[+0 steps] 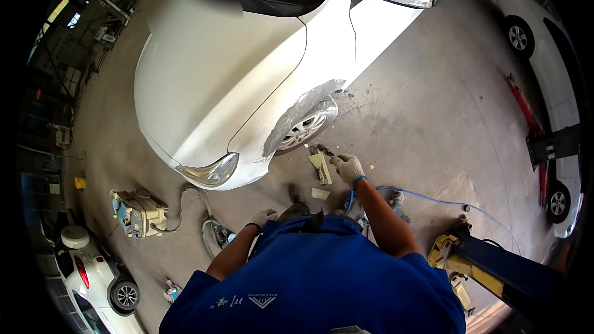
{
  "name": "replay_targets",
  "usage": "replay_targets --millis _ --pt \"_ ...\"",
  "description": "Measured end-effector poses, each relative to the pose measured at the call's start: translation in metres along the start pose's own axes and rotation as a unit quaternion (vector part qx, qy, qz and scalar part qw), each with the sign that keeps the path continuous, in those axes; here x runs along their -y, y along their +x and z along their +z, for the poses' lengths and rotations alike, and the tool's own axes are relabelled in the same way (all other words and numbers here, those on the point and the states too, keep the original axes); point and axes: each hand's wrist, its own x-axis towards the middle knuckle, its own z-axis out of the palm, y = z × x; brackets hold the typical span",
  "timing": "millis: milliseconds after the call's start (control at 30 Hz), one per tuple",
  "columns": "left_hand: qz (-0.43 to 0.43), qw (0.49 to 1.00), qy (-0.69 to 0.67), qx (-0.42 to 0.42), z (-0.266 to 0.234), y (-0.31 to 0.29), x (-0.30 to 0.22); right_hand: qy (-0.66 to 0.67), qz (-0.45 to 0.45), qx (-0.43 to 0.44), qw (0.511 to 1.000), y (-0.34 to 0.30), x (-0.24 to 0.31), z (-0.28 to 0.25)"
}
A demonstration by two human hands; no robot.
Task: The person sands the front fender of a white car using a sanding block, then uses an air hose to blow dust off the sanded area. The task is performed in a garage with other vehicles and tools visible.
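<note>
My right hand point(348, 167) is nearer, its fingers closed on a yellowish flat spreader point(320, 166) pointing up toward the car's sanded fender point(297, 114); my left hand point(263, 216) hangs low, seemingly loosely curled and empty.

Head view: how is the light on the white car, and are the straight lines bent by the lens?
Head view: soft daylight gives mild glare on the white car's hood; the sanded grey fender patch looks dull; the yellow lift arm curves near the black fisheye rim; the right hand is sharp enough.
</note>
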Motion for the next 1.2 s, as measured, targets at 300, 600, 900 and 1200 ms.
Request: replay_targets --millis 300,600,900,1200 --pt "-0.021 1.000 0.015 0.015 -0.007 0.006 0.002 -0.006 0.018 0.073 0.997 -0.025 0.008 -0.019" --pt "-0.029 0.999 0.005 -0.044 -0.003 0.024 0.014 -0.143 0.015 0.170 0.975 -0.059 -0.046 -0.031" --pt "0.025 0.996 0.055 -0.067 -0.016 0.033 -0.005 -0.071 0.117 -0.098 0.986 0.018 -0.127 -0.043" --pt "0.013 0.996 0.069 -0.049 -0.016 0.014 -0.008 -0.089 0.179 -0.030 0.979 0.039 -0.090 -0.046"
